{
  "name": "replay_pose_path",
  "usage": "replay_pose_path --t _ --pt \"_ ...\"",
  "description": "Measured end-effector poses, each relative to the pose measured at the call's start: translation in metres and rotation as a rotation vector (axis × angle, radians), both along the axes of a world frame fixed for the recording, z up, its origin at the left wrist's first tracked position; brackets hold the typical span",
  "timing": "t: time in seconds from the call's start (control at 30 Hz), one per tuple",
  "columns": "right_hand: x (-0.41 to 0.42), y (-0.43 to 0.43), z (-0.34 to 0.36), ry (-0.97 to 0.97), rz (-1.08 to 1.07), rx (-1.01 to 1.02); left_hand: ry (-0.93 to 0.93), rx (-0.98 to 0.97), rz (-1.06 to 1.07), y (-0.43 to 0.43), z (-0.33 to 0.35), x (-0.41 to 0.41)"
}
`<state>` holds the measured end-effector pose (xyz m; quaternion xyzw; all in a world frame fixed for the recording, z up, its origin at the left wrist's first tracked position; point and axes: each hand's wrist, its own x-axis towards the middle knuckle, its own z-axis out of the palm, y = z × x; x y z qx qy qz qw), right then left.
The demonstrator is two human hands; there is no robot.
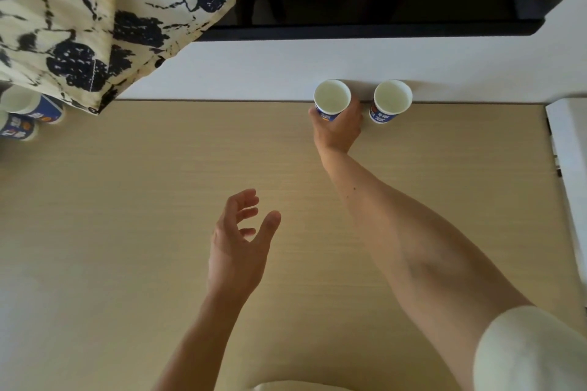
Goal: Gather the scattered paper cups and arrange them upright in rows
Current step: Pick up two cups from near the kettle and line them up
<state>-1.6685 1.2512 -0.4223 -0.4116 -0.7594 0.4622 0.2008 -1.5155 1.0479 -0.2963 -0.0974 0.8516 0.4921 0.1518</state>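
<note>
Both upright at the back edge of the counter (127, 232) — held cup (332, 98) grasped by the right hand (338, 128), free cup (392, 100) just beside; left hand (236, 251) released over open counter — curtain (79, 25) overhangs spare cups (38, 109) far left

Two paper cups (38, 109) at left sit partly hidden under the patterned cloth (79, 16).

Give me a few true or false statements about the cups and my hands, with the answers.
The right hand grips a paper cup. True.
The left hand holds a cup. False: it is open, holding nothing.
A second cup stands upright beside the gripped one. True.
The gripped cup is nested inside the second cup. False: they stand side by side, apart.
More cups sit at the far left by the patterned curtain. True.
</note>
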Motion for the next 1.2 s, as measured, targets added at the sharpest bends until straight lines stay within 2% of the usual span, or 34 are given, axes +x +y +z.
replay_pose_path --t 0.2,0.33,0.47,0.6,0.67,0.9,1.03,1.2 --pt "0.018 -0.001 0.001 -0.018 0.002 -0.043 0.011 0.02 0.024 0.0 0.004 0.002" --pt "0.064 -0.013 0.001 -0.049 0.016 -0.065 0.035 0.042 0.041 0.001 0.014 0.003" --pt "0.111 -0.033 0.018 0.006 0.073 -0.096 0.064 0.071 0.058 -0.009 0.028 0.018" --pt "0.141 -0.067 0.053 0.061 0.22 -0.207 0.104 0.073 0.112 -0.032 0.044 0.044" --pt "0.156 -0.095 0.077 0.083 0.37 -0.253 0.151 0.076 0.191 -0.052 0.056 0.065" --pt "0.195 -0.178 0.131 0.057 0.825 -0.199 0.232 0.106 0.303 -0.115 0.082 0.112" --pt "0.21 -0.222 0.154 0.04 0.885 -0.234 0.295 0.133 0.336 -0.164 0.097 0.131" --pt "0.235 -0.289 0.173 0.038 0.83 -0.273 0.334 0.167 0.341 -0.233 0.107 0.158"
